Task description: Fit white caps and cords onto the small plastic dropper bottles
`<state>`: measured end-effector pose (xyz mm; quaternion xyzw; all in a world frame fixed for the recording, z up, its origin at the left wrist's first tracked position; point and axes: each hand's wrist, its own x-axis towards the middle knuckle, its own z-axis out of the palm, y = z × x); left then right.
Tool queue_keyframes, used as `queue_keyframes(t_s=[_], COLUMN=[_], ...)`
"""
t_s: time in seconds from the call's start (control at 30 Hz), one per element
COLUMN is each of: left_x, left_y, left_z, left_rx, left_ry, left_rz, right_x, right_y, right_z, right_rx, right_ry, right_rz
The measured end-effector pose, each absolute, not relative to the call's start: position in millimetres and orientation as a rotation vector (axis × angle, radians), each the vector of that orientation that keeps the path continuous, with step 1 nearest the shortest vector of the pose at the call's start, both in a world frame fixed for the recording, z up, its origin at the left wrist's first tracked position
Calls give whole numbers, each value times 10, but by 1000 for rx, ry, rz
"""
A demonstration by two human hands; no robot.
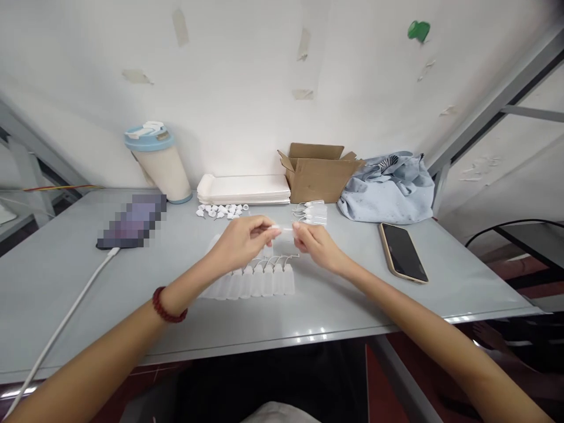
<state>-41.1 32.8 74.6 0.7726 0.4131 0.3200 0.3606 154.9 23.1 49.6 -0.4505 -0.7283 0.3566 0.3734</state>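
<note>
Above the middle of the table, my left hand point(240, 242) is closed in a pinch on one end of a small white, thin piece point(286, 228). My right hand point(318, 244) pinches its other end, fingers curled in. What kind of piece it is cannot be made out, as the fingertips cover most of it. Below the hands lies a row of flat, translucent white pouch-like pieces point(268, 281), several with thin white cords at the top. More of these corded pieces point(314, 215) lie behind my right hand. Several small white caps point(220, 210) are heaped beyond my left hand.
Along the wall stand a cream tumbler point(163, 170) with a blue lid, a stack of white envelopes point(247, 188), an open cardboard box point(319, 179) and a crumpled light-blue cloth point(392, 191). A phone point(403, 252) lies right; a cabled, blurred device point(132, 222) lies left.
</note>
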Motion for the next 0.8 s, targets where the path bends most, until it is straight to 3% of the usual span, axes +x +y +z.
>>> queue_keyframes(t_s=[0.13, 0.37, 0.8], left_x=[-321, -220, -245], left_y=[596, 946, 599], left_z=[835, 711, 583], left_rx=[1989, 1915, 2042], left_ry=[1024, 1045, 1135], left_rz=[972, 868, 921], right_x=[1521, 1509, 1622], right_y=[506, 788, 521], right_z=[601, 453, 418], right_rx=[-1068, -1098, -1102], right_ry=[-1625, -1583, -1813], right_rz=[1151, 948, 718])
